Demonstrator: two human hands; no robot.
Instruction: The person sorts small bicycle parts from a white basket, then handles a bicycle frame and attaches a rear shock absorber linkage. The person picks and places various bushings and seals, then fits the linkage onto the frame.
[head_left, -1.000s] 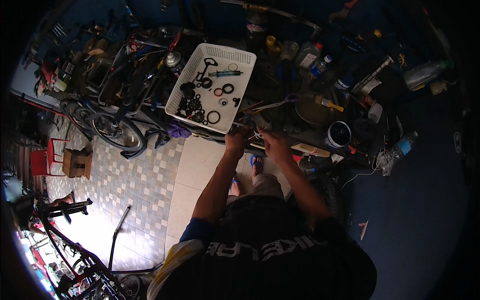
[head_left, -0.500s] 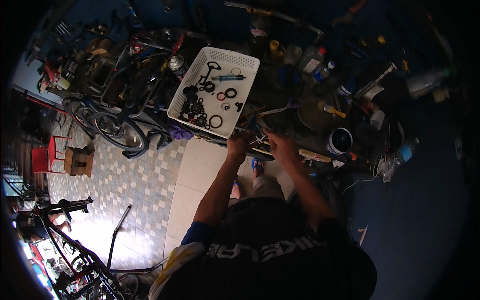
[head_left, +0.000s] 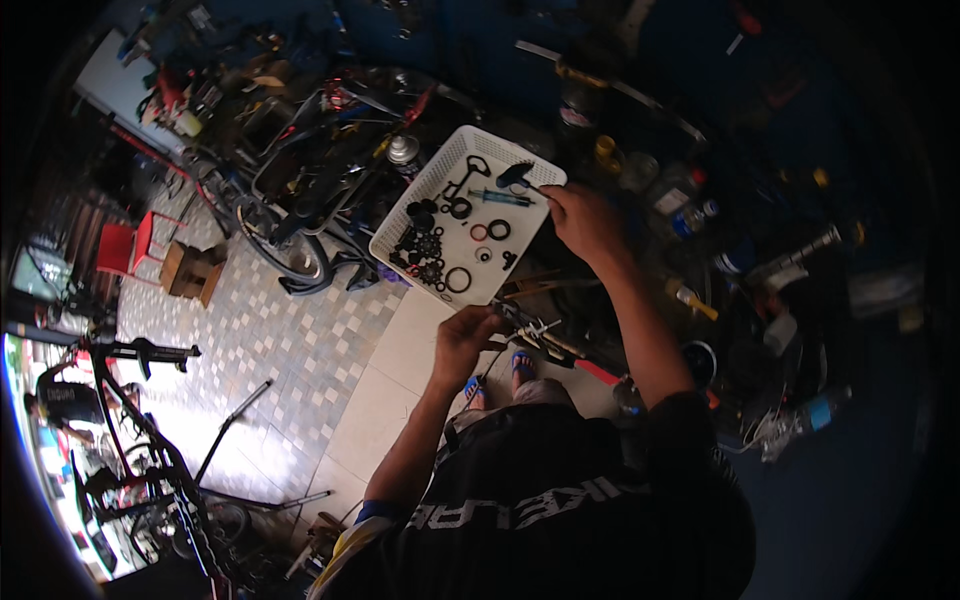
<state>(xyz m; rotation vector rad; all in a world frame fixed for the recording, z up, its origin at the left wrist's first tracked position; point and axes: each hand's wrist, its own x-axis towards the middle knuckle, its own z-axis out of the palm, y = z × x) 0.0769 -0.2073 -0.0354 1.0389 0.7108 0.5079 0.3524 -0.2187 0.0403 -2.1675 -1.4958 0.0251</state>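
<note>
The right hand [head_left: 583,222] is grasping a dark brush-like tool [head_left: 515,176] at its near end, fingers bent around it at the right-hand edge of a white tray [head_left: 485,283]. From that grip the tool is extending leftward and slightly away from the wearer, its long axis pointing over the tray's far right corner; whether its head is resting on the tray or hanging above it cannot be told. The right hand is clearly the nearer one; the left hand [head_left: 464,345] is standing nearer the wearer and to the left, outside the tray's near edge. Its fingers are curling together beside a metallic part [head_left: 538,330], but whether they are gripping it cannot be confirmed. Just nearer the wearer than the tool's head, a blue syringe [head_left: 503,198] is lying lengthwise in the tray, also left of the right grip, and is the closest obstruction. A black ring [head_left: 499,230] and a red ring [head_left: 479,232] are lying beyond it toward the wearer, and a cluster of small black parts [head_left: 420,250] is occupying the tray's left side. A spray can [head_left: 404,152] is standing outside the tray, farther left, while a blue-capped bottle [head_left: 693,215] is sitting to the grip's right.
</note>
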